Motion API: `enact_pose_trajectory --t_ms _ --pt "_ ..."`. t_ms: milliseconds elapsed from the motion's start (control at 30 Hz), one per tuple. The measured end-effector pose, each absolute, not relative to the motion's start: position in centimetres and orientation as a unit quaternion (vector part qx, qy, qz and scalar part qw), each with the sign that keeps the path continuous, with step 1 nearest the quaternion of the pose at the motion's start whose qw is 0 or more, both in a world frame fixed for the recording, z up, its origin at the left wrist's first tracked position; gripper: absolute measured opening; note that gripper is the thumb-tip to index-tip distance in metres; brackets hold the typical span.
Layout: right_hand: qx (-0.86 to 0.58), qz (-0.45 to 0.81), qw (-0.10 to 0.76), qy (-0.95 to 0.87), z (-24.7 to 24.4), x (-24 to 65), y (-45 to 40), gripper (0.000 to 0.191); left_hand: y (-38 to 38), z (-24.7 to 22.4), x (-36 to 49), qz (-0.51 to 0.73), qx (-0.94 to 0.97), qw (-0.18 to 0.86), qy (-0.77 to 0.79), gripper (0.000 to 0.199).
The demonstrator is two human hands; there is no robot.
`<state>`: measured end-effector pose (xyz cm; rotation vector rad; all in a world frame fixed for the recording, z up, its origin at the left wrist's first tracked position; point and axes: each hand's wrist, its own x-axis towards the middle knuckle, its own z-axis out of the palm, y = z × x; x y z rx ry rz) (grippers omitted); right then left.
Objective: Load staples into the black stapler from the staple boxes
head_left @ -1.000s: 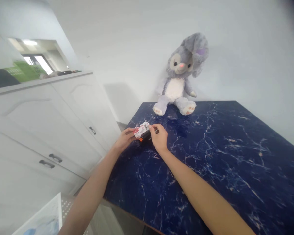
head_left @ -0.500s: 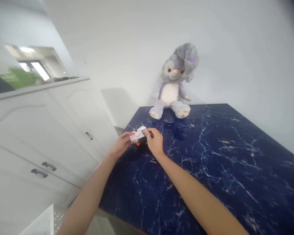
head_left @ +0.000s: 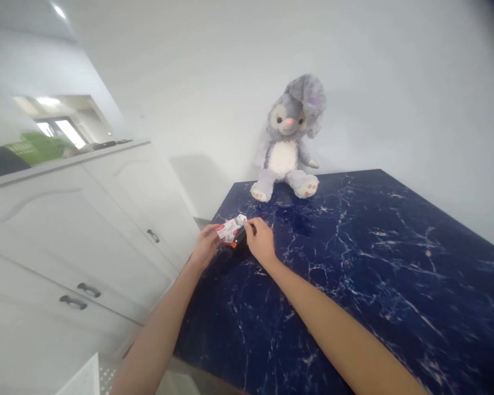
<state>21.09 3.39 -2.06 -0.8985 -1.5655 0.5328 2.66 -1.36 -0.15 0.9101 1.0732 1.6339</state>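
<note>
Both my hands meet over the far left part of a dark blue marbled table (head_left: 354, 263). My left hand (head_left: 206, 248) grips a small white and red package (head_left: 229, 229) from the left. My right hand (head_left: 261, 241) pinches the same package from the right, its fingers closed on a black and orange part (head_left: 237, 239) under the white label. The package is held just above the table top. What the package contains is too small to tell.
A grey plush rabbit (head_left: 288, 140) sits at the table's far edge against the white wall. White cabinets with dark handles (head_left: 86, 288) stand to the left, close to the table's left edge. A white object (head_left: 82, 381) shows at the bottom left.
The view has shifted slightly. My hands and the package stay together at the same spot on the table, with the grip unchanged.
</note>
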Motion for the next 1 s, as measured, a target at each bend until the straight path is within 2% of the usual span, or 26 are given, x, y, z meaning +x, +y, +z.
enact_pose_trajectory --t_ms 167,267,367,467,667,867,1000 --pt "-0.374 0.255 0.593 -0.665 -2.1 21.0 3.6 0.026 -1.6 0.2 3.0 0.662 0.388 0.484 0.422 0.026" --pt "-0.375 0.328 0.6 -0.626 -2.1 21.1 3.9 0.025 -1.6 0.2 3.0 0.653 0.386 0.496 0.421 0.026" --pt "-0.356 0.416 0.591 -0.592 -2.1 21.2 4.0 0.035 -1.7 0.2 2.9 0.643 0.387 0.505 0.426 0.026" --pt "-0.339 0.44 0.584 -0.592 -1.9 21.2 3.8 0.034 -1.8 0.3 2.9 0.625 0.393 0.517 0.433 0.026" --pt "-0.374 0.424 0.618 -0.547 -1.6 21.4 3.6 0.032 -1.9 0.2 3.6 0.63 0.393 0.522 0.419 0.037" --pt "-0.396 0.328 0.627 -0.586 -1.8 21.5 3.8 0.031 -1.6 -0.7 4.7 0.64 0.411 0.478 0.439 0.036" --pt "-0.388 0.307 0.628 -0.6 -2.1 21.4 4.0 0.03 -1.5 -0.8 4.6 0.638 0.425 0.465 0.444 0.035"
